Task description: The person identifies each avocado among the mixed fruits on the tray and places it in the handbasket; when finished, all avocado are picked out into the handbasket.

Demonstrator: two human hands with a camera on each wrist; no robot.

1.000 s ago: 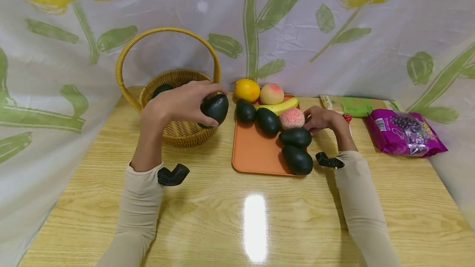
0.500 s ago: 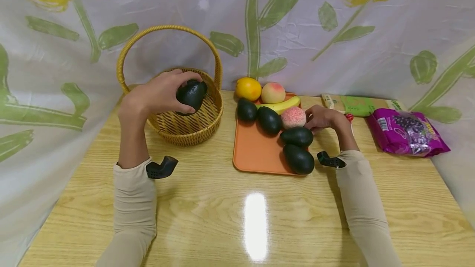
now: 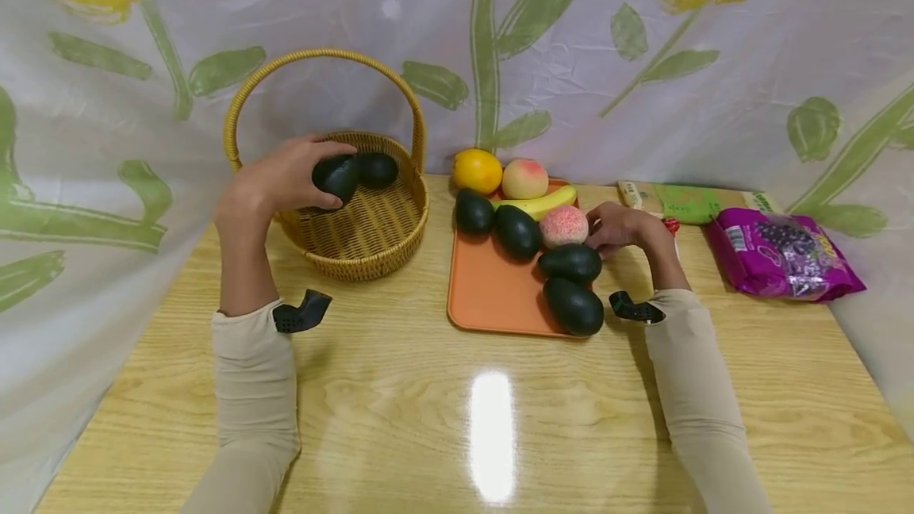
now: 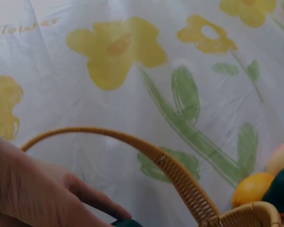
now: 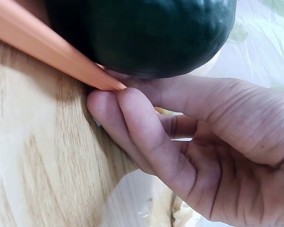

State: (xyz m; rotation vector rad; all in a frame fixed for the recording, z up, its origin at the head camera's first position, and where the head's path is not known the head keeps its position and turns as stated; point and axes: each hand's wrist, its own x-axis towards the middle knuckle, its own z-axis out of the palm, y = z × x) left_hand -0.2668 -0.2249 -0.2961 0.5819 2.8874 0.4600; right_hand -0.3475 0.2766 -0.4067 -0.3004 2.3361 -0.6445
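Note:
In the head view my left hand [image 3: 267,181] reaches into the wicker basket [image 3: 367,266] and grips a dark green avocado [image 3: 336,179] between thumb and fingers. A second avocado [image 3: 378,170] lies in the basket, right beside the held one. The left wrist view shows only a sliver of the held avocado [image 4: 127,222] below the fingers. My right hand [image 3: 620,227] pinches the right edge of the orange tray [image 3: 493,292]; the right wrist view shows its thumb and fingers at the tray rim [image 5: 61,52], just below an avocado [image 5: 146,38].
On the tray lie several avocados [image 3: 517,233], a banana [image 3: 543,203] and a pink peach [image 3: 564,226]. A yellow fruit [image 3: 478,172] and another peach [image 3: 525,179] sit at its back. A purple packet [image 3: 781,255] and a green-brown packet [image 3: 696,203] lie right. The basket's tall handle [image 3: 324,52] arches overhead.
My left hand has carried the avocado leftward from near the basket's right rim to its left side, uncovering the second avocado. My right hand has stayed at the tray edge.

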